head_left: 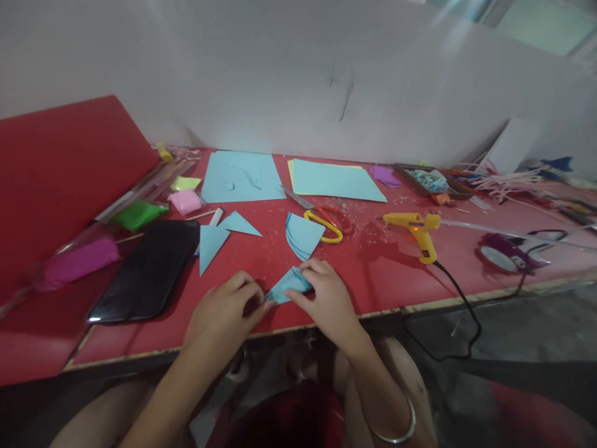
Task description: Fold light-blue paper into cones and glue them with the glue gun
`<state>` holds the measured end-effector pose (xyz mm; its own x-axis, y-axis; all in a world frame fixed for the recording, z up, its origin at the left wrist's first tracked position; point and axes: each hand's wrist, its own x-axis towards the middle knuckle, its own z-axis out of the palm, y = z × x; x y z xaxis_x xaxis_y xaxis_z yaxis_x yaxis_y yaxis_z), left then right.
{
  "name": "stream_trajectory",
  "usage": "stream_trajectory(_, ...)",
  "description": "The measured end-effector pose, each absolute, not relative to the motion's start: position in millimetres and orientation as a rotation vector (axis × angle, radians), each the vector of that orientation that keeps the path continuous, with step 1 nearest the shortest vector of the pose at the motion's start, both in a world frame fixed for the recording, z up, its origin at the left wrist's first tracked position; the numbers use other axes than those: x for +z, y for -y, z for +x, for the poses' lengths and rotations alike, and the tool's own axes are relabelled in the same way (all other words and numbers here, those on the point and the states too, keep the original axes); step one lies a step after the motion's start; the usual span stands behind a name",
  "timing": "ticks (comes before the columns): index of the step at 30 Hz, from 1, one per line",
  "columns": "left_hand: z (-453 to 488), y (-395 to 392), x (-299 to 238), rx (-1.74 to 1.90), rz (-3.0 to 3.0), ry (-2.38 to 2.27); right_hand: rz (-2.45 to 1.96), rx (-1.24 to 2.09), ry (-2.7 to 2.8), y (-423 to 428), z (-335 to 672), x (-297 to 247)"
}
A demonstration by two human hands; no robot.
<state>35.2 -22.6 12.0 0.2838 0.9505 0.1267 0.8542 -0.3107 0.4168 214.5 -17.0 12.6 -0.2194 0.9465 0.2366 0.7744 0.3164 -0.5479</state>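
Observation:
Near the table's front edge, a folded piece of light blue paper [282, 287] lies between my two hands. My left hand [231, 305] pinches its left tip. My right hand [326, 298] grips the other end, thumb on top and fingers curled around the edge. Just beyond it sits a fan-shaped stack of blue paper [304, 235], with curved lines along its rim. Scissors [326, 223] with yellow and red handles rest beside that stack, blades pointing to the back left. Blue paper scraps [212, 241] are at the left.
A black phone-like slab [148, 270] and colored clay packets [138, 214] lie left. Blue sheets [242, 177] and another sheet pile [336, 180] are at the back. Right are a yellow glue gun [415, 231] with a trailing cord, a purple device [506, 254] and a tray [433, 182].

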Motion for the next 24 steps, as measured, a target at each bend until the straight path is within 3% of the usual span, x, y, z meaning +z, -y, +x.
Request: stream_trajectory(24, 22.9, 17.1, 12.9, 0.495, 2.293, -1.604, -1.714, 0.096, 2.112, 25.2, 204.1, 19.1)
